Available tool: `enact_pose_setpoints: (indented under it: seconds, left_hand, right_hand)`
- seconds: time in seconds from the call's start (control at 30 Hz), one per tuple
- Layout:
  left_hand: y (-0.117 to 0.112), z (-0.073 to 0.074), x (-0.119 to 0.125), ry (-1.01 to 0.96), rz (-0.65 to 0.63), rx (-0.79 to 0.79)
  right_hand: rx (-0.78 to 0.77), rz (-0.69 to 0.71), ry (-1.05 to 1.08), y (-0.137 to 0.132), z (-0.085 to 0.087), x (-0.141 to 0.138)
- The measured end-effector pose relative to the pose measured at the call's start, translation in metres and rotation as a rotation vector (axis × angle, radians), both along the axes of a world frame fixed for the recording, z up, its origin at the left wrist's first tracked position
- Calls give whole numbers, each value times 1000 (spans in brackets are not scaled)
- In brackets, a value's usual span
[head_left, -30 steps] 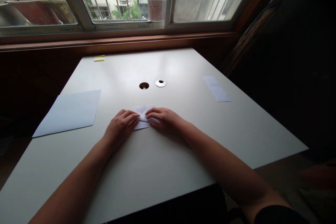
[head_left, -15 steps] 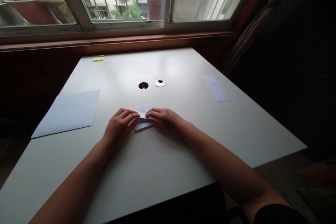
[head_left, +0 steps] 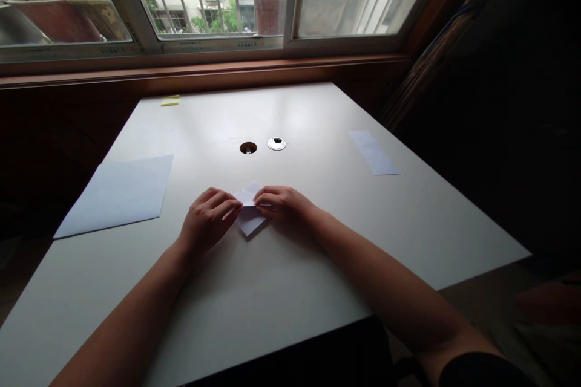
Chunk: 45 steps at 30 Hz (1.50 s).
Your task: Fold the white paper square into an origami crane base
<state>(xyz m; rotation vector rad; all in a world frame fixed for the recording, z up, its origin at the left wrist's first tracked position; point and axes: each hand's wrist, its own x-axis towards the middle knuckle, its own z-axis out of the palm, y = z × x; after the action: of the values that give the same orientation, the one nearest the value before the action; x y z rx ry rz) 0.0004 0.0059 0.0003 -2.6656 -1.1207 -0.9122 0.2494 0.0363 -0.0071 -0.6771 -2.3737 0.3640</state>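
A small white sheet of folded paper lies at the middle of the white table, one corner pointing towards me. My left hand pinches its left side between thumb and fingers. From the right, my right hand grips the opposite side in the same way. A crease runs across the paper between my fingertips, with a raised flap behind it. The fingers cover both side edges of the paper.
A stack of white paper lies at the left edge. Towards the right edge is a narrow paper strip. Ahead of my hands are a round cable hole and its loose cover. A small yellow-edged item sits at the far left.
The folded paper has turned, so a corner now points at me where a straight edge was. My left fingertips have shifted slightly right, and both hands keep hold.
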Motion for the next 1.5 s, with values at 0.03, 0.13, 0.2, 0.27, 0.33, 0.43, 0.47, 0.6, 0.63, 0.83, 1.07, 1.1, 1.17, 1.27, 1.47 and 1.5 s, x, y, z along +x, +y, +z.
enact_pose_setpoints:
  seconds: [0.03,0.13,0.2,0.27,0.33,0.43,0.47,0.6,0.63,0.83,1.07,1.1,1.17,1.27,1.47,1.5]
  left_hand:
    - [0,1,0,7,-7,2]
    - [-2,2,2,38,-28,4]
    - [-3,3,3,64,-40,4]
    - [-4,4,5,79,-49,7]
    - [-5,4,7,81,-53,16]
    - [-6,4,9,66,-45,23]
    - [-6,4,9,59,-40,22]
    - [-6,4,9,24,-24,6]
    - [-6,4,9,11,-20,0]
    - [-4,3,5,-83,11,-12]
    - [0,3,-1,-186,6,-17]
    - [1,3,-1,-196,3,-21]
    - [1,3,-2,-206,-7,-29]
    - [2,2,-2,-204,-18,-38]
    - [0,-1,0,-134,-89,-48]
    - [-1,0,1,-132,-93,-45]
  right_hand:
    - [14,2,0,0,0,-1]
    - [61,-1,-19,0,-1,-4]
    - [95,-14,-34,-2,-2,-8]
    - [137,-25,-42,-3,-3,-11]
    - [178,-29,-44,-4,-5,-14]
    - [206,-41,-49,-5,-5,-15]
    - [208,-43,-53,-5,-4,-15]
    - [203,-35,-54,-4,-1,-13]
    - [197,-35,-50,-4,0,-12]
    - [140,-49,-16,-1,3,-1]
    - [125,-70,3,0,5,5]
    - [124,-69,2,0,4,6]
    - [125,-64,0,0,4,6]
    - [141,-47,-2,-1,2,4]
    - [219,-13,-38,-4,4,-5]
    - [231,-12,-43,-5,5,-7]
